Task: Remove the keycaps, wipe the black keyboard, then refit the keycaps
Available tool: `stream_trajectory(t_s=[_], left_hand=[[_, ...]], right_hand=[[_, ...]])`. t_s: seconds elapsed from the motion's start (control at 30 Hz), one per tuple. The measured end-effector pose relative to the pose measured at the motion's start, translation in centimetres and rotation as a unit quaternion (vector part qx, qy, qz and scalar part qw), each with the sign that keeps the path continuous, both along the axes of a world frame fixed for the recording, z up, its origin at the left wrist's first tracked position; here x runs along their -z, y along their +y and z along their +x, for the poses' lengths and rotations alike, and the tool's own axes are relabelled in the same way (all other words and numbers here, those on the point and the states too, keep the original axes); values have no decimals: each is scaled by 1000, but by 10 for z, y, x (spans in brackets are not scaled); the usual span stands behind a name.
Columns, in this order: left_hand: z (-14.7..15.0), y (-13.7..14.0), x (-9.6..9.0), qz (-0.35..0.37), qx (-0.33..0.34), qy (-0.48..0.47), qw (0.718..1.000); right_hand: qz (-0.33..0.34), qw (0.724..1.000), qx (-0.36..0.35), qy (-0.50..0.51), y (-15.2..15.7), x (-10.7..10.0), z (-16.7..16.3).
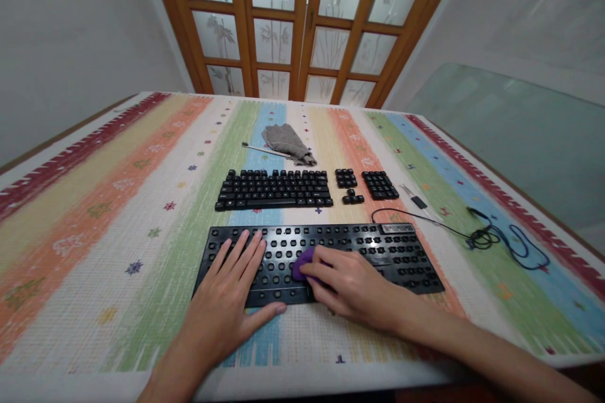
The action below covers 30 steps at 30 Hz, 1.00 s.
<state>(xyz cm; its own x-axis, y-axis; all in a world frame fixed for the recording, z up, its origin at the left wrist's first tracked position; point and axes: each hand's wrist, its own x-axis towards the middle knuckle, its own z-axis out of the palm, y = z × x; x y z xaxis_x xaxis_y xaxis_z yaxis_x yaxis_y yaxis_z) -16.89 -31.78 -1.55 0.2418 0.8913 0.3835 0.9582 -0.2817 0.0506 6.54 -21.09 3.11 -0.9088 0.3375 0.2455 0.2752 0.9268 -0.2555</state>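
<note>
Pinching one purple cloth (302, 264) in its bent fingers, the right hand (345, 276) rests on the middle of one black keyboard (278, 268). The left hand (224, 293) lies flat on its left part, fingers spread, holding nothing. Little key posts show all over the keyboard. Just past it sit four groups of black keycaps (274, 190); their pale marks are too small to read. Farther back are one gray rag (287, 143) and one toothbrush (262, 149). A stripy tablecloth (161, 277) covers the desk (70, 134). Behind stand wooden doors (297, 25) with plant pictures on their glass.
</note>
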Motion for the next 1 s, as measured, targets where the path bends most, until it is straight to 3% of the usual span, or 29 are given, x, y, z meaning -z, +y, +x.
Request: stream_trajectory(t_s=[0.43, 0.63, 0.8, 0.9, 1.0], left_hand=[[1, 0, -1, 0, 1, -14, 1000], [1, 0, -2, 0, -5, -5, 1000], [1, 0, -1, 3, -5, -8, 1000], [2, 0, -1, 0, -5, -19, 1000], [2, 0, -1, -4, -6, -29, 1000]], right_hand=[[-19, 988, 69, -138, -21, 7, -16], [-41, 985, 109, -130, -20, 6, -18], [-93, 990, 98, -44, -17, 0, -14], [-56, 997, 48, 10, -22, 4, -14], [-1, 1000, 22, -11, -30, 12, -16]])
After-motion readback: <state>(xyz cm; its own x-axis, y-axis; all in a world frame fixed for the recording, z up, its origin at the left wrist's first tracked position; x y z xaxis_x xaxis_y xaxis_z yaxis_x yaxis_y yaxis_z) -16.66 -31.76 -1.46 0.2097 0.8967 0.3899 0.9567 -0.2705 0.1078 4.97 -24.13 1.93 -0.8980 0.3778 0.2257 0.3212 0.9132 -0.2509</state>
